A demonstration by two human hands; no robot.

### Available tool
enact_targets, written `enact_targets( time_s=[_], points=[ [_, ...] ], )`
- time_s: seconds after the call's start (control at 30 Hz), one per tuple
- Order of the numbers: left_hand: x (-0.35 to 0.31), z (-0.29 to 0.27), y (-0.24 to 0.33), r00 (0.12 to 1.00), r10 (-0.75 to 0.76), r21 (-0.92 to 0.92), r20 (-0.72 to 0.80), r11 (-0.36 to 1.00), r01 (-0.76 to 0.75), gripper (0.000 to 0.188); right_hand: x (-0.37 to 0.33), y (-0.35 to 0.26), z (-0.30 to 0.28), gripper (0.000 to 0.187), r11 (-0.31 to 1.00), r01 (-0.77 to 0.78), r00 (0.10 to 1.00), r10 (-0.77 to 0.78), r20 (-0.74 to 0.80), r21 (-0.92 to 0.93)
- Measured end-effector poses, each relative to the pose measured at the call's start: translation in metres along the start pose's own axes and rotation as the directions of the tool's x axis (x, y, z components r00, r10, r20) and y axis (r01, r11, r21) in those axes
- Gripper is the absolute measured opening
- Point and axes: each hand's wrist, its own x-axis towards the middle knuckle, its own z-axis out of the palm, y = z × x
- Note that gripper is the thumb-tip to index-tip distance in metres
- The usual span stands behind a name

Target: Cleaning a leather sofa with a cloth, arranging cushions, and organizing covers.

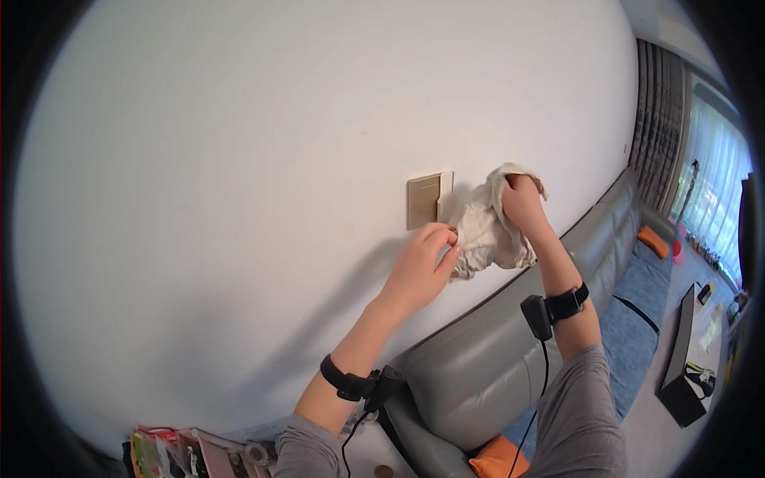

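Gripping a cream cloth [492, 227], right hand [522, 201] wipes beside the beige wall plate [424, 201] (left hand [422, 267] pinches the cloth's edge).

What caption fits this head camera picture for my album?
Two hands at a white wall: right hand presses a cloth beside a beige switch plate, left hand pinching its edge.

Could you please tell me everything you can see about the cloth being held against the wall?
The cloth is off-white, soft and crumpled, like a worn cotton rag. It is bunched up against the white wall, just right of a beige wall plate whose cover stands ajar. The right hand grips its upper part, and the left hand pinches its lower left edge. Loose folds hang down above the grey sofa.
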Motion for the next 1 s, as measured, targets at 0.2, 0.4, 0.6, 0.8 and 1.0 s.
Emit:
enact_targets(
  time_s=[0.2, 0.4, 0.6, 0.8, 1.0],
  points=[
    [-0.002, 0.004, 0.003, 0.995, -0.007, -0.073, 0.098, 0.997, 0.015, 0.013, -0.023, 0.012, 0.004, 0.017, 0.952, 0.148, 0.988, -0.152, -0.003, 0.267],
    [-0.008, 0.001, -0.014, 0.972, -0.018, -0.136, -0.234, 0.991, -0.015, 0.013, -0.024, -0.055, 0.062, 0.018, 0.916, 0.279, 0.956, -0.295, 0.009, 0.289],
    [-0.013, 0.001, -0.029, 0.928, -0.253, -0.214, -0.273, 0.957, 0.197, 0.012, -0.018, -0.024, 0.111, 0.016, 0.939, 0.314, 0.949, -0.304, -0.087, 0.137],
    [-0.017, 0.004, -0.037, 0.939, -0.245, -0.275, -0.242, 0.945, 0.176, 0.012, -0.021, -0.029, 0.125, 0.016, 0.973, 0.231, 0.972, -0.230, 0.045, -0.022],
    [-0.024, 0.006, -0.029, 0.946, -0.273, -0.142, -0.175, 0.958, 0.251, 0.011, -0.042, -0.007, 0.127, 0.014, 0.986, 0.162, 0.981, -0.157, 0.115, -0.034]
  ],
)
